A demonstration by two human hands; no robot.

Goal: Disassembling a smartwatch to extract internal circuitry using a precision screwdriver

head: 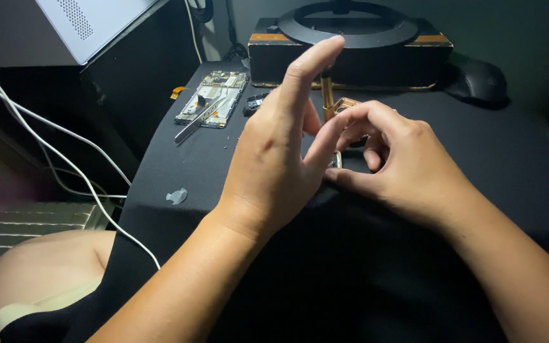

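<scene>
While your two hands meet over the black mat (179,159), note where each sits. Left hand (274,152): raised, index finger straight up, no closed grip on anything that shows; its thumb side is hidden behind the palm. Right hand (401,165): fingers curled, thumb and forefinger pinched around a small metallic part (337,159), of which only an edge shows between the hands. I cannot tell what kind of part it is.

Judgement: keep the pinch low over the mat, so a slipped piece lands on dark cloth and not off the tabletop. Your left hand blocks the view of the part; shifting it aside would help.

Just beyond the hands, a slim gold-coloured tool (327,95) stands upright, close to your left forefinger and easy to knock. Left of the hands, farther back on the mat: an opened phone frame with its circuit board (214,98), metal tweezers (195,124) lying across it. Behind all that, a black ring-shaped stand on a dark box (351,47). Right of the box, a black mouse (478,82). White cables (52,136) hang off the mat's left edge.
</scene>
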